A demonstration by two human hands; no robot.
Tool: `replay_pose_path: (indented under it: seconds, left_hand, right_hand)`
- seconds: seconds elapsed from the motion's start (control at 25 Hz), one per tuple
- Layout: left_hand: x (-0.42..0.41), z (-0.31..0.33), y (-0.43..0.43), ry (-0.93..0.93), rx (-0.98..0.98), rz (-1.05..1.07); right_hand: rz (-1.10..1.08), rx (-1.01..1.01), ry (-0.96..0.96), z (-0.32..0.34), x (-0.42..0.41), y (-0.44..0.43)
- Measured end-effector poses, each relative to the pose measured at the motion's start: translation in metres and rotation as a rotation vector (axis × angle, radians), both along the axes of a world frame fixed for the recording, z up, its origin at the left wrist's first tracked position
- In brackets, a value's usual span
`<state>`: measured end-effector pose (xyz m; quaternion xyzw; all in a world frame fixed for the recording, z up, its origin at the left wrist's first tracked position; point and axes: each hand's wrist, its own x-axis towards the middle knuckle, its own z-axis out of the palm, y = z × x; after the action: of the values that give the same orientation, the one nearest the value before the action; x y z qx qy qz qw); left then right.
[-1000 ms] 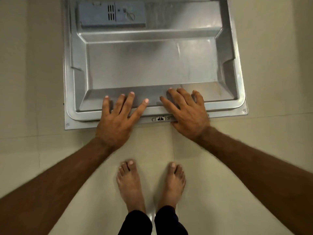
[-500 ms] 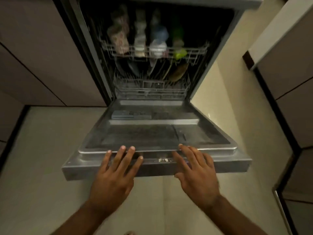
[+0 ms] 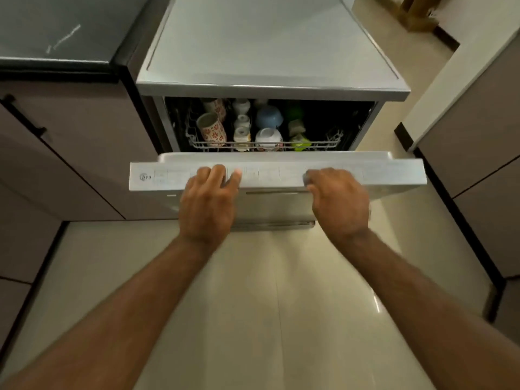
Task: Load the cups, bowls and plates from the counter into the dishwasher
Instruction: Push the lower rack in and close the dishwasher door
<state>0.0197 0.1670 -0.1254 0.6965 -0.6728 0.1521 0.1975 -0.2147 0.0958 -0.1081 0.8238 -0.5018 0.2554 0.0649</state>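
The steel dishwasher door (image 3: 394, 173) is swung up almost to vertical, with only a gap at its top edge. My left hand (image 3: 206, 205) and my right hand (image 3: 339, 204) both press on the door's top control strip, fingers curled over the edge. Through the gap I see the upper rack (image 3: 334, 139) holding a red-patterned cup (image 3: 212, 128), small white cups (image 3: 242, 135), a blue bowl (image 3: 268, 116), a white patterned bowl (image 3: 268, 137) and a green item (image 3: 299, 142). The lower rack is hidden behind the door.
The dishwasher's flat grey top (image 3: 267, 43) lies just above the opening. A dark counter (image 3: 56, 29) and brown cabinets (image 3: 78, 153) stand to the left, more cabinets (image 3: 478, 142) to the right. Pale glossy floor tiles (image 3: 267, 305) stretch beneath my arms.
The door has swung up from flat open to nearly closed, lifted by both hands. My view has risen from the floor and feet to the dishwasher top.
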Motion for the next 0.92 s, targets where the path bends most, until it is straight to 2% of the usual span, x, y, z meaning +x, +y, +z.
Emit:
replay_pose_path:
  seconds: [0.2,0.4,0.64,0.8,0.92]
  left_hand:
    - [0.017,0.011,-0.065,-0.08,-0.091,0.073]
    - [0.031,0.019,-0.111,-0.101,-0.104,0.093]
    - [0.051,0.042,-0.15,-0.025,-0.075,0.001]
    - [0.073,0.054,-0.178,0.073,0.039,-0.055]
    - [0.077,0.053,-0.189,0.092,-0.029,-0.07]
  right_hand:
    - [-0.122,-0.02,-0.007,0.019,0.033,-0.054]
    - [-0.088,-0.035,-0.019,0.028,0.041,-0.1]
    - [-0.039,-0.021,-0.008,0.043,0.041,-0.149]
    - [-0.073,-0.018,0.046,0.046,0.036,-0.181]
    - [-0.047,-0.016,-0.009,0.044,0.042,-0.19]
